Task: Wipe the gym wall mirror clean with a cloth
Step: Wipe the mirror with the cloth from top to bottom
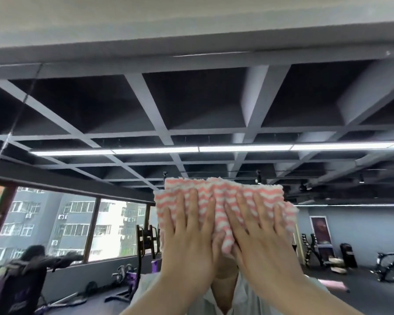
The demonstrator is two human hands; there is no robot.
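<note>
The wall mirror [191,105] fills the view and reflects the gym's dark grid ceiling and light strips. A pink and white zigzag cloth [223,196] lies flat against the glass at lower centre. My left hand [189,242] presses on the cloth's left half with straight, spread fingers. My right hand [257,237] presses on its right half the same way. Both palms cover the cloth's lower part, and a fold of it bunches between them. My own reflection is mostly hidden behind my hands.
The mirror's top edge meets a pale wall [191,26] above. Reflected in the glass are large windows [73,226] at left, another person [30,269] at lower left, weight equipment [146,242] behind, and machines [389,267] at right.
</note>
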